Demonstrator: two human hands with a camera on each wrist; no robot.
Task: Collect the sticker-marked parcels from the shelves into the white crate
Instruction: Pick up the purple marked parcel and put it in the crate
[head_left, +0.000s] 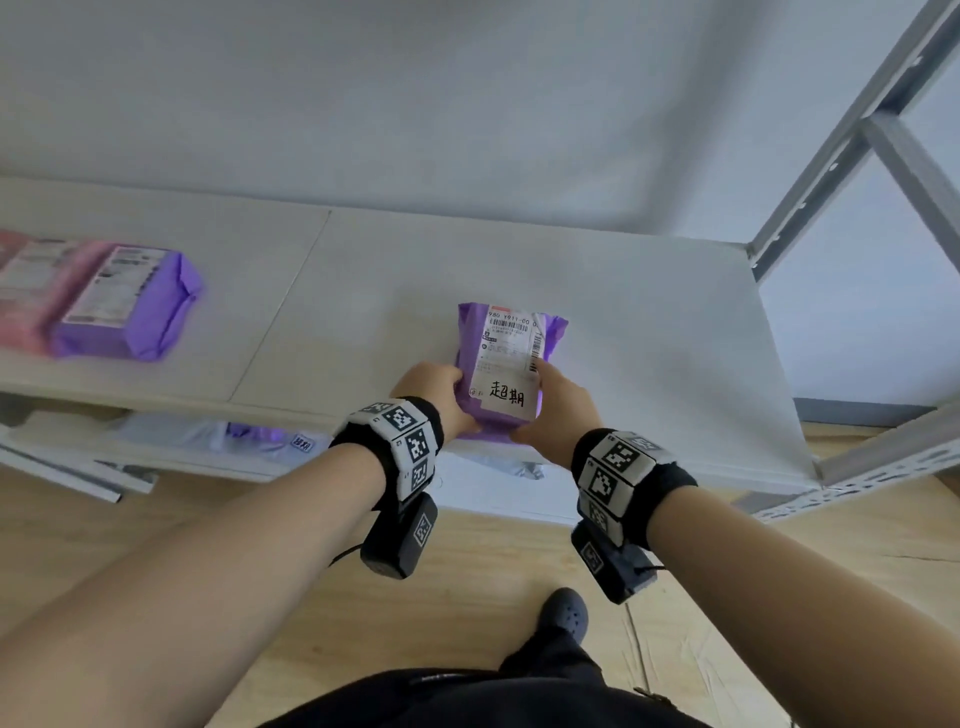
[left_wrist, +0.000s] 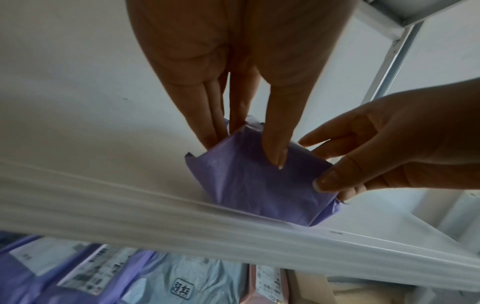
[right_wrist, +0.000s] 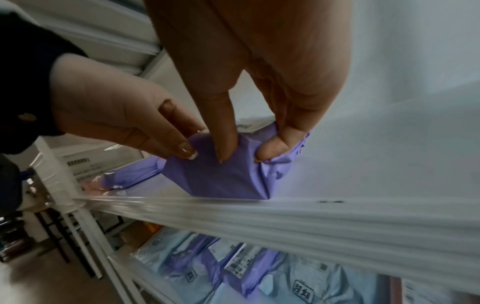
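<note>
A purple parcel (head_left: 506, 358) lies at the front edge of the white top shelf (head_left: 649, 332). It carries a printed shipping label and a white sticker (head_left: 506, 397) with handwritten characters. My left hand (head_left: 449, 397) grips its left side, and in the left wrist view the thumb (left_wrist: 275, 148) lies on the purple wrap (left_wrist: 259, 185). My right hand (head_left: 545, 400) pinches the right side, its fingers (right_wrist: 223, 144) and thumb bunching the wrap (right_wrist: 221, 181). I cannot tell whether the parcel still touches the shelf. The white crate is out of view.
Another purple parcel (head_left: 130, 306) and a pink one (head_left: 26, 291) sit at the shelf's left. The lower shelf holds several purple and pale blue parcels (left_wrist: 155, 277), some with stickers. Grey metal shelf uprights (head_left: 857, 130) stand at the right. My shoe (head_left: 563, 616) is on the wooden floor.
</note>
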